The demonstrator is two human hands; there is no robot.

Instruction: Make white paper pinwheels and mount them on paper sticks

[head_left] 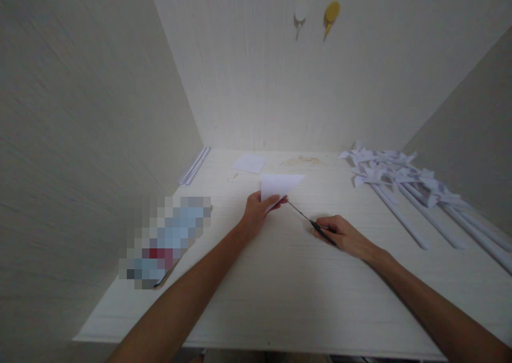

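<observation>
My left hand (pixel 258 209) pinches a folded white paper triangle (pixel 280 184) by its near corner and holds it just above the pale desk (pixel 280 288). My right hand (pixel 344 236) is closed round the black handles of a pair of scissors (pixel 310 223). The thin blades point up and left, and their tip reaches the paper's lower edge beside my left fingers.
Several white paper pinwheels on white sticks (pixel 404 187) lie at the right. A flat white paper square (pixel 250 163) rests at the back, white strips (pixel 194 166) lie along the left wall, and a blurred flat object (pixel 166 240) sits at the left. Two hooks (pixel 316 15) hang on the back wall.
</observation>
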